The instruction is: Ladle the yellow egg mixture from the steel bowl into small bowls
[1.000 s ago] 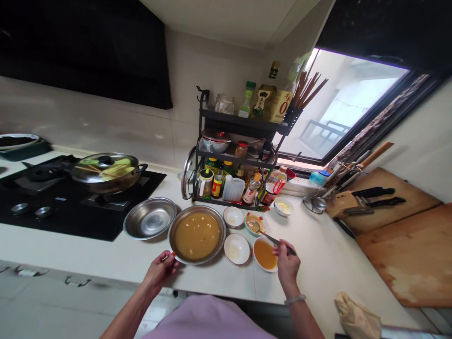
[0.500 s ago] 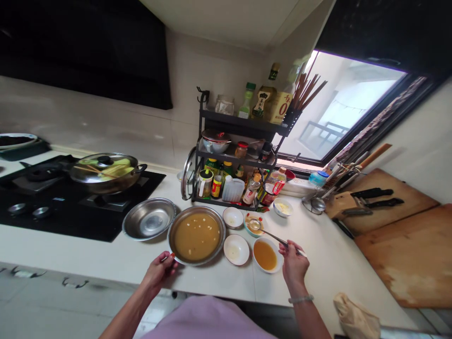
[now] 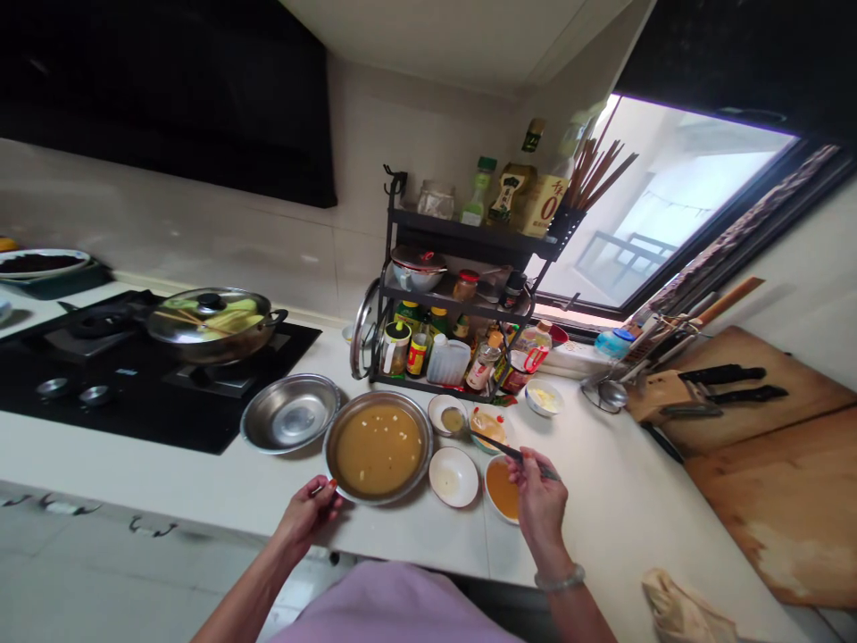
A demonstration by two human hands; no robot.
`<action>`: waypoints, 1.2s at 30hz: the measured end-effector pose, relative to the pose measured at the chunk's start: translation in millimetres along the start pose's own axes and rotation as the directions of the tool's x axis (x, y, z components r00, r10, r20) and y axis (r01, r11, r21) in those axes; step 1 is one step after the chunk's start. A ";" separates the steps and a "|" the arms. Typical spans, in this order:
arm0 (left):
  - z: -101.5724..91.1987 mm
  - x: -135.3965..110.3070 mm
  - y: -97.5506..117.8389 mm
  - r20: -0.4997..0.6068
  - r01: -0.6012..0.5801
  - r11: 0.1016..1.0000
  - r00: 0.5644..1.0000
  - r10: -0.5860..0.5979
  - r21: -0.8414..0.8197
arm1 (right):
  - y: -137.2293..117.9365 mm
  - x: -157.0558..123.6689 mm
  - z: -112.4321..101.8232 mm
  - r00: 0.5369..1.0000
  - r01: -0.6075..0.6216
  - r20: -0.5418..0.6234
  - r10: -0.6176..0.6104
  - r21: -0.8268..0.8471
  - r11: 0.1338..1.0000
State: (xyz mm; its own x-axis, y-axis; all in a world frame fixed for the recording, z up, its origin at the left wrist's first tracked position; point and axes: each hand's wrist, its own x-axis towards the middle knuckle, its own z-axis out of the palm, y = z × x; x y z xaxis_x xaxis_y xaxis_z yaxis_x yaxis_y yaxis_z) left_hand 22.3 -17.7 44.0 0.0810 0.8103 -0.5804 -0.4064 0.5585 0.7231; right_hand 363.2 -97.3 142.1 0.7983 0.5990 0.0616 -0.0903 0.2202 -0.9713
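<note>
My right hand [image 3: 541, 500] grips the dark handle of a long spoon [image 3: 494, 441]. Its round head is over the small white bowl [image 3: 438, 404] at the back. My left hand [image 3: 309, 511] pinches the near-left rim of a metal basin [image 3: 329, 454], which holds brown liquid with pale bits floating in it. Partly behind my right hand stands a bowl of orange-brown liquid [image 3: 501, 489]. Just beyond the spoon handle is a bowl with orange-tan contents and red bits [image 3: 492, 424]. Another small white bowl [image 3: 453, 478], nearly bare inside, sits right of the basin.
An empty metal basin [image 3: 291, 415] stands to the left, by the black stove [image 3: 174, 420] with its lidded pan [image 3: 212, 326]. Behind is a black rack [image 3: 461, 228] of bottles and jars. Knives [image 3: 727, 375], cutting boards [image 3: 777, 500] and a beige cloth [image 3: 686, 607] are at right.
My right hand has moved the spoon leftward, from over the orange-tan bowl to the small white bowl at the back. My left hand stays at the basin rim. The view has shifted slightly.
</note>
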 end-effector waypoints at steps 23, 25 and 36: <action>-2.3 3.5 -3.6 -0.001 0.005 1.000 1.000 -0.005 -0.024 | 10.9 9.0 -31.8 0.944 0.329 0.123 -0.306 -0.311 0.891; -1.9 2.8 -2.7 -0.001 0.008 1.000 1.000 -0.008 -0.016 | 16.8 16.5 -43.8 0.957 0.291 0.096 -0.275 -0.359 0.887; -1.7 1.6 -2.2 -0.001 0.005 1.000 1.000 -0.005 0.000 | 38.6 24.9 -52.4 0.984 0.052 -0.156 -0.085 -0.203 0.978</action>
State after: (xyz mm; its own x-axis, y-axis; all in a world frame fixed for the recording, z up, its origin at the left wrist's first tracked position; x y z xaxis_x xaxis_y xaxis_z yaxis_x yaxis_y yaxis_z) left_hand 21.8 -18.0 40.8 0.0818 0.8073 -0.5844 -0.4056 0.5626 0.7204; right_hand 410.7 -114.2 94.1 0.8861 0.4510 0.1069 0.0742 0.0897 -0.9932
